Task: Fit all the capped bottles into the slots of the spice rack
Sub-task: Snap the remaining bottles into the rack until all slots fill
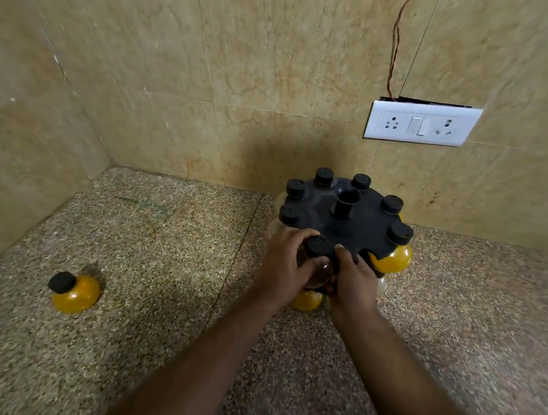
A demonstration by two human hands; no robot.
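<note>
A round black spice rack (pixel 354 224) stands on the speckled counter near the back wall, with several black-capped bottles hanging in its rim slots. At the rack's front edge a dark brown bottle with a black cap (pixel 317 246) sits between both my hands. My left hand (pixel 287 265) wraps its left side and my right hand (pixel 355 275) presses its right side and the rack rim. A yellow bottle (pixel 390 261) hangs in the slot to the right. Another yellow capped bottle (pixel 74 292) stands alone on the counter far left.
Beige tiled walls close off the back and left of the granite counter (pixel 169 249). A white socket plate (pixel 421 124) with a red wire sits on the back wall above the rack. A lower yellow bottle (pixel 307 300) shows beneath my hands.
</note>
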